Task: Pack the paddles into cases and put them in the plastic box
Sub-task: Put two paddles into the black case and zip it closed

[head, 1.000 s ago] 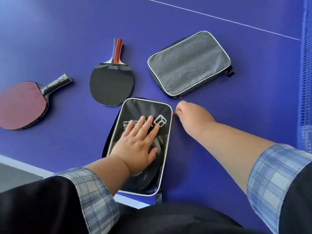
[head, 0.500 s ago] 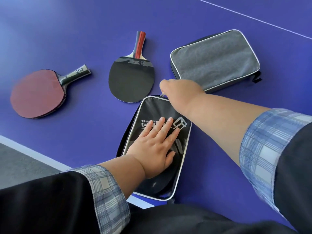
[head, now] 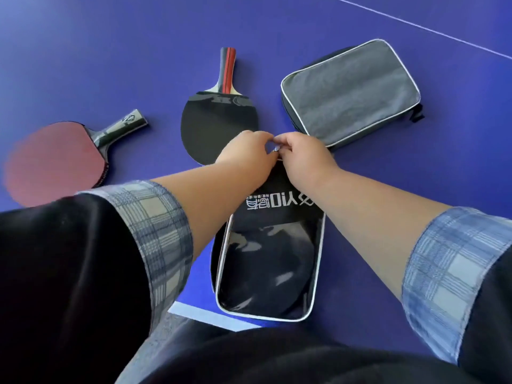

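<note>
A black case (head: 268,261) with white piping lies in front of me on the blue table, a paddle's outline showing through its clear front. Both hands meet at its far end. My right hand (head: 302,159) pinches a small metal zipper pull there. My left hand (head: 246,156) grips the case's far edge beside it. A black paddle (head: 216,126) with a red-striped handle lies just beyond the hands. A red paddle (head: 55,159) lies at the left. A grey case (head: 352,90) lies at the far right, closed.
The blue table (head: 110,51) carries a white line across the far right corner. Its near edge with a white stripe (head: 210,317) runs under the black case. My dark sleeves with plaid cuffs fill the lower corners. No plastic box is in view.
My left hand lifted off the flat of the black case and went to its far end. My right hand carried the zipper pull round the far corner to meet it.
</note>
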Demonstrator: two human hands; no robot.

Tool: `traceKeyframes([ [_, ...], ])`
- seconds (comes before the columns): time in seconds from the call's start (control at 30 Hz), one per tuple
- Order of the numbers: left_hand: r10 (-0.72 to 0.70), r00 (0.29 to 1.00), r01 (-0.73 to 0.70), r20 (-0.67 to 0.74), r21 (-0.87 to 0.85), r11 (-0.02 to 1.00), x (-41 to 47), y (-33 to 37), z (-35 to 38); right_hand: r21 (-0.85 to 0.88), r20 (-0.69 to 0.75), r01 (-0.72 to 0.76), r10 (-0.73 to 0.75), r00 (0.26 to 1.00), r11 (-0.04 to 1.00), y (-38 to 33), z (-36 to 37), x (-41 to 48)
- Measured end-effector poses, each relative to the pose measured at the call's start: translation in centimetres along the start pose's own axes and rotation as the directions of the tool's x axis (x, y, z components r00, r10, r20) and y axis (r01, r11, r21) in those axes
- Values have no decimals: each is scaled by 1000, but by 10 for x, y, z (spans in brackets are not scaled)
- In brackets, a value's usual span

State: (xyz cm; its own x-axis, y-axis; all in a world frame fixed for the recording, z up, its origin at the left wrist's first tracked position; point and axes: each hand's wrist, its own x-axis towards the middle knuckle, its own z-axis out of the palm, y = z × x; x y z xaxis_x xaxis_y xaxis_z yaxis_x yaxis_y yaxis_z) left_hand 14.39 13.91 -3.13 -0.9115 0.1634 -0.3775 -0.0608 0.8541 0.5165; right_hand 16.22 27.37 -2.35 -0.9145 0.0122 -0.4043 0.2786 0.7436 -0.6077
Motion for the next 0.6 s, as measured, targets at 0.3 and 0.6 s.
traceKeyframes([
  [0.3,104,992,-112,67,119,987,14,-6,-17,-311,-176,21,-80,981,950,-5,44,-55],
  [0.6,-68,998,68,16,-9,998,1,-37,-28,-652,-142,4,-128,981,758,7,85,-79],
])
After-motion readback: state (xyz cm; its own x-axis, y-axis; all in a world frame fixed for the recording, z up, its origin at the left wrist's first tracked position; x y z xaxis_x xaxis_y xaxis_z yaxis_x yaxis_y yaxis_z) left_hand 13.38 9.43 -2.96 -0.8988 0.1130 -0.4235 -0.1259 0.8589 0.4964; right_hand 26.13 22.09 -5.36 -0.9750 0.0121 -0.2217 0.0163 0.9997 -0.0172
